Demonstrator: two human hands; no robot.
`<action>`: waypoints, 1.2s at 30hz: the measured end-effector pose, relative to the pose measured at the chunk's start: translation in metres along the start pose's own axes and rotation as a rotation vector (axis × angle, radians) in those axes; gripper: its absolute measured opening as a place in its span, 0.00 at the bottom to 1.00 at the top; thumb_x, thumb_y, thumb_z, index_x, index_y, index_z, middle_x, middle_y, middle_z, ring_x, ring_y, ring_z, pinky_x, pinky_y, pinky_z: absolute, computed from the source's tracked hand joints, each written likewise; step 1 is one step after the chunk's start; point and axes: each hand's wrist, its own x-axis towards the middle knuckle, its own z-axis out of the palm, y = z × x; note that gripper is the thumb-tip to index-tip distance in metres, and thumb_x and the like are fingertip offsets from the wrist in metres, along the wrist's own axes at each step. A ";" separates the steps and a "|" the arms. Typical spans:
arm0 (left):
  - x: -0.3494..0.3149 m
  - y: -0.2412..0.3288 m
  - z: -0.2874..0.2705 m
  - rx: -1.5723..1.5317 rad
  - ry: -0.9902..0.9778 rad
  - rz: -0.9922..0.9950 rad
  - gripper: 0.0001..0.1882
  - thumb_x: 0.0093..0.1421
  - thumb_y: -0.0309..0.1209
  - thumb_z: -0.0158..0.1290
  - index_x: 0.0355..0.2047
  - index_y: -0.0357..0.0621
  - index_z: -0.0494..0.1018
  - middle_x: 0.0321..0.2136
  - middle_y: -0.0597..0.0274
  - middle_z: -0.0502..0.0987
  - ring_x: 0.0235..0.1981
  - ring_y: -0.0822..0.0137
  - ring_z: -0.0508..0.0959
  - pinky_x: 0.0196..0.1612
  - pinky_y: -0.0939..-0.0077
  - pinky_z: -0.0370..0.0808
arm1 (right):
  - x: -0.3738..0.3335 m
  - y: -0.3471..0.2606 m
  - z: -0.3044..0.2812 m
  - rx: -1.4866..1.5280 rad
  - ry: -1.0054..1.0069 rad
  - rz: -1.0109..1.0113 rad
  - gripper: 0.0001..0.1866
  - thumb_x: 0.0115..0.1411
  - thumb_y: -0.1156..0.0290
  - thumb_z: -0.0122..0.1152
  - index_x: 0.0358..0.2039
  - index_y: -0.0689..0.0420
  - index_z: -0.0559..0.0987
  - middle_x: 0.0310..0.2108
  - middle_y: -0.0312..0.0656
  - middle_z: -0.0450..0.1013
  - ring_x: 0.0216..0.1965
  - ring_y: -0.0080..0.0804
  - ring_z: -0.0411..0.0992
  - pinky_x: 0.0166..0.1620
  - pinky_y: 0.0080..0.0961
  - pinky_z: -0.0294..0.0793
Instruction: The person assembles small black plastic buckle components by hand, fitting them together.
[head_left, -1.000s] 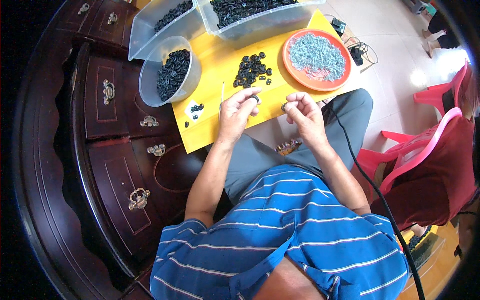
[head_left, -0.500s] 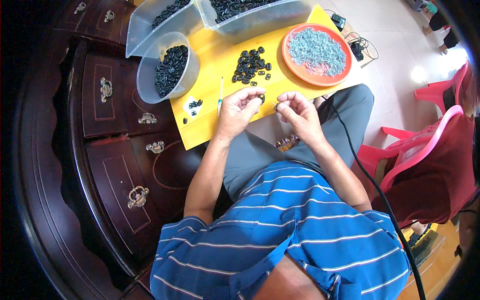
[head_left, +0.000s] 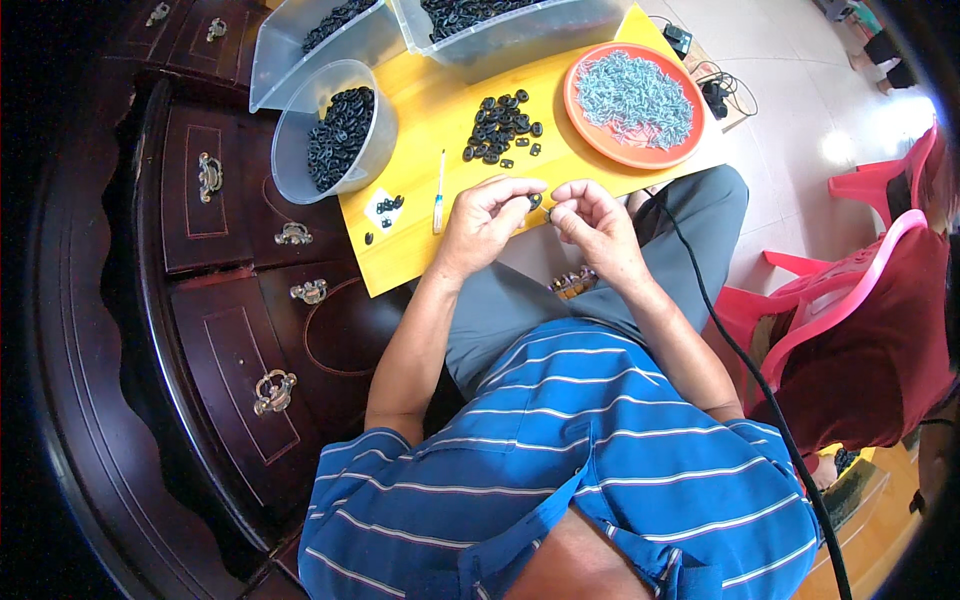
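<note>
In front of my lap, at the near edge of the yellow table (head_left: 420,235), both hands are close together. My left hand (head_left: 482,225) pinches a small black oval plastic piece (head_left: 535,201) between thumb and fingertips. My right hand (head_left: 603,228) is closed in a pinch just to its right, on something tiny and dark that I cannot make out. Beyond the hands lies a loose pile of black oval pieces (head_left: 497,130). A thin screwdriver (head_left: 439,205) with a pale blue and white handle rests left of my left hand. Farther left, several small black pieces (head_left: 386,208) lie on a white patch.
An orange plate (head_left: 573,118) heaped with silvery screws (head_left: 635,100) stands at the far right. A round clear tub (head_left: 382,150) of black pieces and two clear bins (head_left: 480,62) line the far left. Dark wooden drawers (head_left: 240,370) flank my left; pink chairs (head_left: 850,270) stand right.
My left hand has shifted slightly right with the black oval piece, bringing it nearer my right fingertips. My right hand has hardly moved.
</note>
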 end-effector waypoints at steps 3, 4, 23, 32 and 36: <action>0.000 0.002 0.001 0.029 -0.016 0.022 0.13 0.63 0.23 0.50 0.46 0.38 0.78 0.35 0.66 0.76 0.29 0.79 0.74 0.35 0.85 0.74 | -0.001 0.000 0.000 0.017 0.000 -0.002 0.10 0.64 0.73 0.59 0.46 0.59 0.73 0.31 0.29 0.71 0.31 0.14 0.68 0.36 0.14 0.69; -0.001 0.002 0.002 0.040 -0.016 0.026 0.13 0.63 0.23 0.50 0.46 0.38 0.78 0.34 0.67 0.76 0.29 0.79 0.74 0.35 0.84 0.73 | -0.001 0.000 0.000 0.029 -0.002 -0.002 0.10 0.64 0.73 0.59 0.46 0.59 0.73 0.31 0.29 0.71 0.31 0.14 0.68 0.36 0.14 0.69; 0.002 0.000 0.005 0.026 -0.056 0.010 0.12 0.64 0.23 0.51 0.47 0.37 0.77 0.35 0.67 0.78 0.29 0.80 0.74 0.35 0.84 0.73 | 0.001 0.001 -0.003 0.000 -0.009 -0.019 0.09 0.64 0.74 0.60 0.44 0.58 0.73 0.32 0.28 0.71 0.32 0.12 0.67 0.36 0.12 0.68; 0.004 -0.001 0.005 -0.086 -0.039 -0.030 0.10 0.63 0.23 0.53 0.45 0.38 0.76 0.34 0.68 0.78 0.30 0.80 0.74 0.35 0.85 0.73 | 0.003 -0.001 -0.001 0.023 0.014 -0.032 0.09 0.64 0.74 0.60 0.43 0.58 0.73 0.32 0.29 0.71 0.32 0.13 0.67 0.37 0.13 0.69; 0.003 0.005 0.007 -0.092 -0.059 -0.057 0.10 0.63 0.23 0.53 0.44 0.38 0.77 0.33 0.68 0.79 0.30 0.80 0.74 0.36 0.85 0.73 | 0.003 0.000 -0.003 0.037 -0.002 -0.021 0.09 0.64 0.75 0.60 0.43 0.58 0.73 0.32 0.29 0.71 0.32 0.13 0.68 0.36 0.14 0.69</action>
